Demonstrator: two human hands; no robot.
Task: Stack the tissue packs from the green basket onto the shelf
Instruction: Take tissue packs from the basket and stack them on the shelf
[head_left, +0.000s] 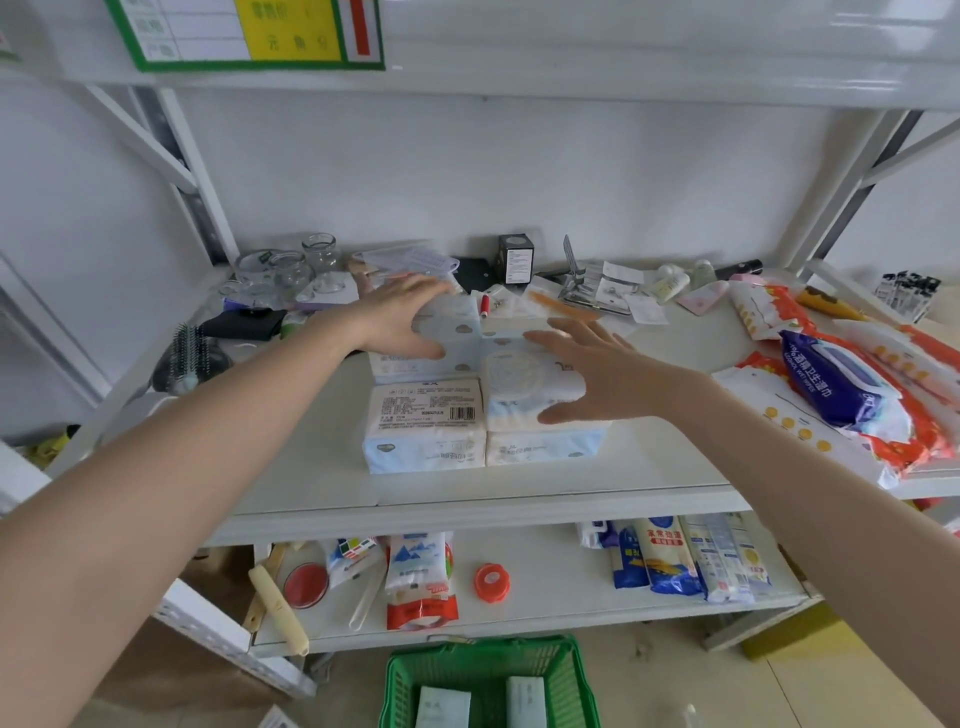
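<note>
Several pale blue and white tissue packs (423, 423) lie grouped in the middle of the white shelf (519, 499), some stacked two high. My left hand (400, 317) rests with spread fingers on the left side of a rear pack (452, 332). My right hand (597, 371) hovers with fingers apart over the right front stack (524, 395), touching its top. Neither hand grips anything. On the floor below stands the green basket (488, 660) with two more packs (441, 706) inside.
Glass jars (291, 265), a hairbrush (189, 358) and small clutter crowd the shelf's back and left. Orange and blue wet-wipe packs (841, 384) fill its right side. The lower shelf holds noodle packs (670, 556), a red lid (491, 582) and snack bags.
</note>
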